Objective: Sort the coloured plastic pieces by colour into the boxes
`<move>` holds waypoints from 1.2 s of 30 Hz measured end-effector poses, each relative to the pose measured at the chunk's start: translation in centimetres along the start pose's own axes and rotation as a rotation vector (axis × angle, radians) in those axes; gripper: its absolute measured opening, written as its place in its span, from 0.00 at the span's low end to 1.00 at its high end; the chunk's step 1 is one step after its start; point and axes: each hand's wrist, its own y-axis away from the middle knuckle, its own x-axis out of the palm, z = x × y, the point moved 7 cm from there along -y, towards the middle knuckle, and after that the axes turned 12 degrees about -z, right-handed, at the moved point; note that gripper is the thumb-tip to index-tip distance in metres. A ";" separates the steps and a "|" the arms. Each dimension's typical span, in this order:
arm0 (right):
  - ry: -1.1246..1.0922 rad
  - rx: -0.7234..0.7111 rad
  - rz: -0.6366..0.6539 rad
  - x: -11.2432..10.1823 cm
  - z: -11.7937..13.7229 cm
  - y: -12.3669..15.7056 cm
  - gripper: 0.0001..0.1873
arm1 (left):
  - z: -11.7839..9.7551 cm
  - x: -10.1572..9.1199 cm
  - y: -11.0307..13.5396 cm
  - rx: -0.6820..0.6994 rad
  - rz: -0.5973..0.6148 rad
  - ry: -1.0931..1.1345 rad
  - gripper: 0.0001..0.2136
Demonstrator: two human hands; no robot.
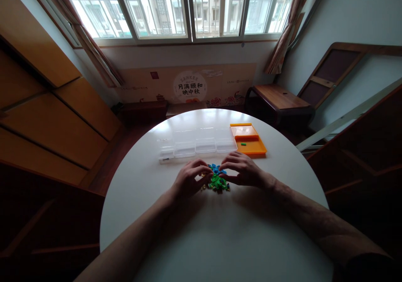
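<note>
A small heap of tiny coloured pieces (216,179), blue at the back, green and darker ones in front, lies on the round white table (216,232). My left hand (188,178) rests at the heap's left edge with fingers curled, its fingertips at the pieces. My right hand (240,171) lies at the heap's right edge, fingers bent down over the blue pieces. Whether either hand has pinched a piece is too small to make out.
Behind the heap stands a clear plastic compartment box (196,143) and, to its right, an orange tray (248,139) holding one small green piece. A low wooden bench (279,98) stands by the window wall. Wooden cabinets line the left side.
</note>
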 end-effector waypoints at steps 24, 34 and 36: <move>0.059 -0.049 -0.005 0.1 0.0 0.2 0.03 | 0.0 0.7 -0.2 -0.088 0.013 0.118 0.07; 0.311 0.475 -0.293 -4.8 -7.8 3.1 0.07 | 0.8 0.4 0.8 -0.047 0.054 -0.023 0.05; 0.376 0.578 -0.323 -5.4 -9.6 4.3 0.09 | 0.9 0.2 0.9 -0.074 0.037 -0.020 0.05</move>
